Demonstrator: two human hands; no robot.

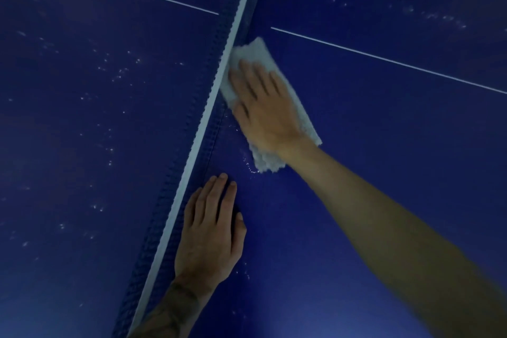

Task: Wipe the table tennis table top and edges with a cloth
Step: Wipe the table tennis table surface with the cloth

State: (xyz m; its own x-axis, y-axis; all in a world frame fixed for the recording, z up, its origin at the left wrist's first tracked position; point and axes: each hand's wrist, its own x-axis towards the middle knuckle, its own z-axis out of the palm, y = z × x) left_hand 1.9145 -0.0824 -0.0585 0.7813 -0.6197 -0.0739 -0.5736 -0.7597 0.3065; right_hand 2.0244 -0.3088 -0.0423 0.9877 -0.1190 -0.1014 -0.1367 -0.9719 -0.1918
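Where the net meets the blue table, the white cloth (253,53) lies flat on the surface under my right hand (263,110). That hand is spread open, palm down, fingers straight and slightly apart. It presses on the cloth rather than gripping it. The fingertips point toward the net (203,123), and the cloth shows past them, along the outer side of the hand and below the wrist.

Folded into a long rectangle, the cloth runs roughly in line with my right forearm. Its far end touches the foot of the net, while its near end sits apart from the net, so the long axis slants away from it toward me. The far end lies just short of the thin white line (384,60) that crosses the table (384,145).

My left hand (211,233) rests on the same side of the net, nearer to me and well clear of the cloth. It is flat and open, fingers straight and close together, right beside the net, holding nothing.

A few pale droplets (251,169) sit by the cloth's near corner. Whitish specks (109,68) dot the surface beyond the net and past the line.
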